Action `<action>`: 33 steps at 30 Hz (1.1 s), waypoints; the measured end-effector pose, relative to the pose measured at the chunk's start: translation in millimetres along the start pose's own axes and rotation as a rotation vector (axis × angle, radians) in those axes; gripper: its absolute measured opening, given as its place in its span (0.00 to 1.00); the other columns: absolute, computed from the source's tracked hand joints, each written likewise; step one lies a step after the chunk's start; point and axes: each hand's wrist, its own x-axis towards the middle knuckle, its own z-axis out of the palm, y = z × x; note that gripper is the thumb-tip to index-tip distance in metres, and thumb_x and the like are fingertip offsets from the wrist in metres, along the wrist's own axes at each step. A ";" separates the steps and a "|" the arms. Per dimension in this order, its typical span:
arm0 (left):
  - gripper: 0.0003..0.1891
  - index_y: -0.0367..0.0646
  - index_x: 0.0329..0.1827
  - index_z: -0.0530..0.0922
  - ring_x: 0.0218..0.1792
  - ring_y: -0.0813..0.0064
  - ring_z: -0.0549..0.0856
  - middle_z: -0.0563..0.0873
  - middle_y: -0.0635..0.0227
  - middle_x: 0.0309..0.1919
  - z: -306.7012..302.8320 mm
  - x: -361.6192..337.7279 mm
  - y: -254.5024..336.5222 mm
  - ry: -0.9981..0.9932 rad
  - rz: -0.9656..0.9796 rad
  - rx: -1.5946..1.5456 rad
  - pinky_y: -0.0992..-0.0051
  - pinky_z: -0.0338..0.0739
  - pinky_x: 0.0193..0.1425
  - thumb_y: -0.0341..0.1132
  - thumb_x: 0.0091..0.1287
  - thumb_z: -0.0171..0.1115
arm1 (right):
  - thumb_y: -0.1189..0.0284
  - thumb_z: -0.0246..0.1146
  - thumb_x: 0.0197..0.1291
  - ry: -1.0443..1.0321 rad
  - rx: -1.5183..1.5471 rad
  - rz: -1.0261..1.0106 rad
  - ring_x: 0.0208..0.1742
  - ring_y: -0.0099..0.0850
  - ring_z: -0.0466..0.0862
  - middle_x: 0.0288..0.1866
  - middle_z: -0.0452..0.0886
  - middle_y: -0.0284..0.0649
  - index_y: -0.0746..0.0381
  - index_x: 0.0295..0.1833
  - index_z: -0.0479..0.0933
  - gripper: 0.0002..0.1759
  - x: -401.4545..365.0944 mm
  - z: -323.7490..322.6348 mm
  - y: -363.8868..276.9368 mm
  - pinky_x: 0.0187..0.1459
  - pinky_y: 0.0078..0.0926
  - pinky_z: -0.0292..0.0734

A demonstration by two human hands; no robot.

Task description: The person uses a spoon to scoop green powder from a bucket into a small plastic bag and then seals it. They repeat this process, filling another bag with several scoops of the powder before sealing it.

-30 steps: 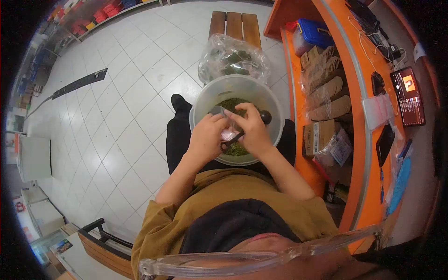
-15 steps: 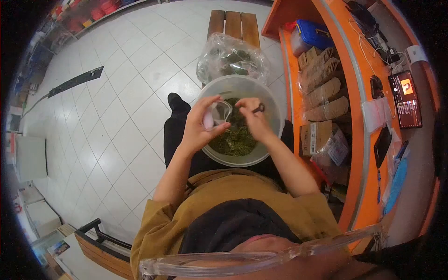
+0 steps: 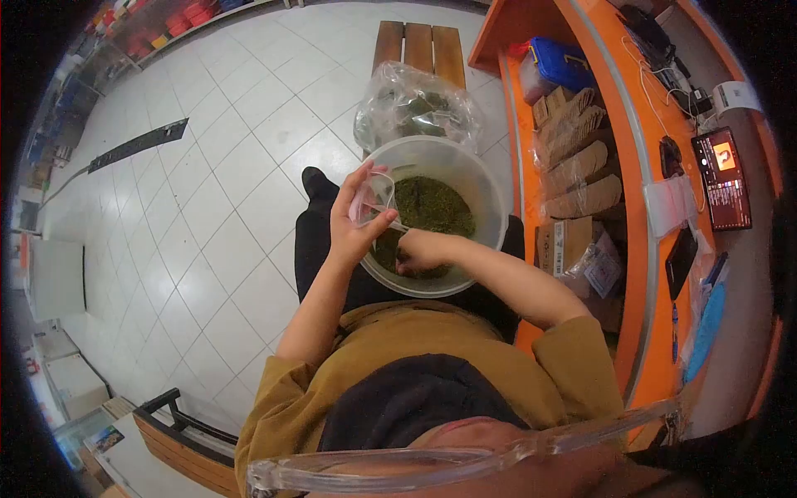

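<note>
A wide translucent plastic tub point(image 3: 491, 195) sits between the person's legs, partly filled with chopped dry green herb point(image 3: 444, 206). Over its left rim, my left hand point(image 3: 353, 220) holds a small clear plastic bag point(image 3: 378, 193) with its mouth spread, thumb and fingers on either side. Inside the tub, low down, my right hand point(image 3: 425, 251) is closed with curled fingers at the herb's surface. What those fingers grip is hidden. Just beyond the tub, a large clear plastic bag point(image 3: 386, 104) with green material in it lies on a wooden slatted bench point(image 3: 417, 50).
An orange shelf unit point(image 3: 643, 332) runs along the right, holding cardboard pieces point(image 3: 581, 170), a cardboard box point(image 3: 564, 245) and a blue-lidded container point(image 3: 558, 62). On its top lies a lit phone-like screen point(image 3: 722, 178). White floor tiles point(image 3: 224, 191) extend left.
My right hand has moved down and left into the herb, its fingers now curled downward. My left hand and the small bag have shifted slightly left.
</note>
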 end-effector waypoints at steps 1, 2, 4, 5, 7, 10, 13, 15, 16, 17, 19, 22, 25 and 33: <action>0.41 0.42 0.73 0.62 0.61 0.69 0.75 0.74 0.59 0.64 -0.2 0.0 0.5 0.002 0.003 0.001 0.71 0.75 0.59 0.26 0.55 0.73 | 0.64 0.69 0.54 0.027 0.013 0.032 0.36 0.45 0.86 0.33 0.84 0.52 0.67 0.37 0.83 0.15 -7.4 -13.3 -7.9 0.39 0.37 0.79; 0.41 0.42 0.73 0.62 0.61 0.69 0.75 0.74 0.58 0.63 -0.4 0.3 1.1 0.005 0.005 0.003 0.71 0.75 0.59 0.26 0.55 0.73 | 0.64 0.68 0.56 0.054 0.026 0.063 0.35 0.42 0.86 0.32 0.85 0.51 0.67 0.37 0.84 0.15 -13.5 -24.6 -11.9 0.38 0.35 0.80; 0.41 0.42 0.73 0.62 0.61 0.69 0.75 0.74 0.58 0.63 -0.8 -0.4 2.7 0.018 -0.007 -0.008 0.71 0.75 0.60 0.26 0.55 0.72 | 0.64 0.66 0.60 0.098 0.326 0.101 0.33 0.35 0.86 0.31 0.85 0.47 0.67 0.38 0.83 0.15 -24.7 -38.2 -3.1 0.36 0.30 0.80; 0.41 0.42 0.73 0.61 0.61 0.69 0.76 0.75 0.58 0.63 -1.0 -0.5 3.8 0.025 -0.018 -0.021 0.71 0.74 0.60 0.26 0.55 0.72 | 0.64 0.65 0.62 0.123 0.476 0.121 0.33 0.31 0.86 0.31 0.85 0.46 0.67 0.38 0.83 0.15 -32.3 -43.1 1.1 0.36 0.27 0.80; 0.41 0.42 0.73 0.61 0.61 0.69 0.76 0.75 0.59 0.63 -1.5 -0.3 3.6 0.030 -0.035 -0.019 0.70 0.74 0.61 0.26 0.55 0.72 | 0.65 0.62 0.66 0.204 0.693 0.169 0.33 0.28 0.86 0.32 0.85 0.42 0.67 0.40 0.81 0.14 -49.5 -50.3 3.2 0.36 0.26 0.81; 0.42 0.42 0.73 0.61 0.61 0.69 0.75 0.75 0.59 0.63 -3.0 0.1 2.0 0.028 -0.054 0.008 0.70 0.73 0.62 0.26 0.55 0.72 | 0.65 0.58 0.70 0.299 0.949 0.255 0.34 0.27 0.85 0.37 0.84 0.39 0.66 0.45 0.79 0.14 -72.1 -57.7 9.5 0.38 0.24 0.81; 0.41 0.42 0.73 0.62 0.62 0.69 0.75 0.75 0.59 0.63 -3.4 -0.6 0.1 0.013 -0.070 0.000 0.70 0.73 0.63 0.26 0.55 0.73 | 0.63 0.56 0.71 0.492 1.113 0.224 0.33 0.27 0.83 0.37 0.82 0.39 0.66 0.45 0.76 0.15 -87.7 -53.8 14.6 0.38 0.27 0.81; 0.41 0.42 0.72 0.63 0.62 0.69 0.75 0.75 0.59 0.63 -2.8 0.8 -0.7 -0.011 -0.039 0.011 0.70 0.73 0.62 0.26 0.54 0.73 | 0.63 0.55 0.72 0.727 1.223 0.190 0.33 0.28 0.82 0.36 0.81 0.40 0.67 0.45 0.75 0.15 -96.4 -52.6 10.9 0.37 0.29 0.81; 0.41 0.42 0.72 0.63 0.62 0.69 0.75 0.75 0.59 0.63 -1.7 1.1 0.2 -0.019 -0.039 -0.005 0.70 0.73 0.62 0.25 0.54 0.73 | 0.62 0.54 0.73 0.865 1.231 0.180 0.33 0.27 0.80 0.36 0.79 0.40 0.66 0.44 0.74 0.15 -98.3 -50.4 5.8 0.36 0.28 0.80; 0.41 0.42 0.72 0.63 0.62 0.70 0.75 0.75 0.59 0.63 0.1 1.1 1.3 -0.026 -0.039 -0.021 0.71 0.73 0.62 0.25 0.53 0.74 | 0.63 0.54 0.73 0.859 1.265 0.169 0.33 0.28 0.80 0.36 0.79 0.40 0.66 0.45 0.73 0.15 -99.7 -47.8 4.0 0.36 0.28 0.80; 0.42 0.42 0.72 0.64 0.61 0.70 0.75 0.75 0.60 0.63 -0.6 1.1 -0.6 -0.038 -0.034 -0.011 0.71 0.73 0.61 0.25 0.53 0.75 | 0.63 0.53 0.73 0.851 1.337 0.145 0.32 0.28 0.80 0.36 0.79 0.40 0.65 0.45 0.73 0.14 -101.7 -43.9 1.6 0.35 0.27 0.79; 0.42 0.43 0.71 0.65 0.60 0.70 0.76 0.76 0.63 0.62 -1.1 0.3 -1.6 -0.049 -0.063 0.090 0.72 0.74 0.60 0.25 0.52 0.76 | 0.64 0.52 0.74 1.008 1.405 0.041 0.32 0.29 0.80 0.36 0.79 0.40 0.65 0.45 0.73 0.13 -110.1 -47.9 1.1 0.35 0.28 0.79; 0.41 0.44 0.70 0.68 0.58 0.71 0.77 0.79 0.64 0.58 2.1 0.2 6.5 -0.109 -0.109 0.256 0.72 0.74 0.60 0.27 0.50 0.77 | 0.65 0.52 0.74 1.018 1.453 -0.025 0.31 0.30 0.80 0.37 0.79 0.40 0.65 0.45 0.73 0.13 -118.7 -56.2 -2.3 0.34 0.28 0.79; 0.37 0.43 0.63 0.75 0.54 0.66 0.81 0.82 0.61 0.52 17.0 0.4 20.8 -0.304 -0.035 0.564 0.71 0.74 0.59 0.33 0.47 0.79 | 0.69 0.55 0.72 1.428 0.716 -0.292 0.34 0.30 0.82 0.39 0.80 0.40 0.64 0.43 0.74 0.09 -117.5 -60.1 -80.3 0.35 0.30 0.80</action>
